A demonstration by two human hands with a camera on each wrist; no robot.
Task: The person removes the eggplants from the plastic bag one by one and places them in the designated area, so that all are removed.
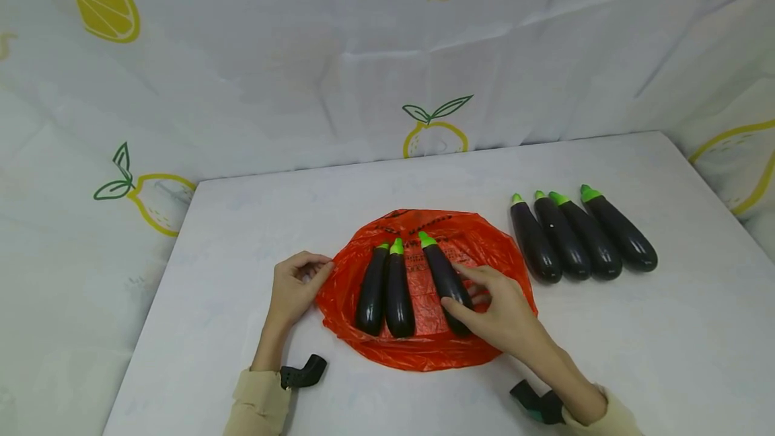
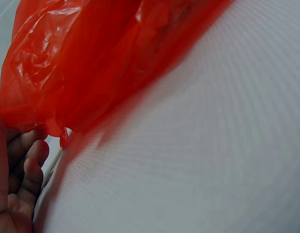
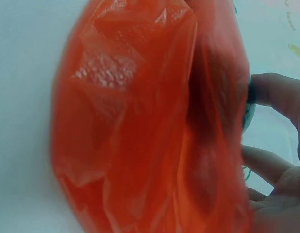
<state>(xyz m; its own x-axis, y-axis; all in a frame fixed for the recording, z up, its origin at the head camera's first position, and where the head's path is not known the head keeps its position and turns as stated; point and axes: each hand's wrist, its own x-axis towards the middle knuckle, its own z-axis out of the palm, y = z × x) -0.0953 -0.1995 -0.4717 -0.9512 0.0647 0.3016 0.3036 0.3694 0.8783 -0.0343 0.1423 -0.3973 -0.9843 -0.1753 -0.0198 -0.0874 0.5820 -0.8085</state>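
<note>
Bag [image 1: 418, 355]: red, lies spread on the table [image 1: 260, 221] with its mouth facing up
Left hand [image 1: 295, 288]: at the bag's 9 o'clock, pinching the rim between thumb and fingers
Right hand [image 1: 499, 308]: comes over the rim from 4 o'clock, clamped on the third eggplant [image 1: 445, 278], thumb on one side and fingers on the other
Third eggplant: inside the bag, toward 3 o'clock, green stem pointing to 11, a gap between it and the pair [image 1: 371, 291]
Pair: two eggplants side by side in the bag, toward 9 o'clock
Row [image 1: 562, 237]: four eggplants on the table, outside the bag at 2 o'clock
Bagging: probably partway, the step in hand looks like laying the third eggplant inside
Next move: likely calls for a gentle release, then a reach to 2 o'clock, the rim held steady
</note>
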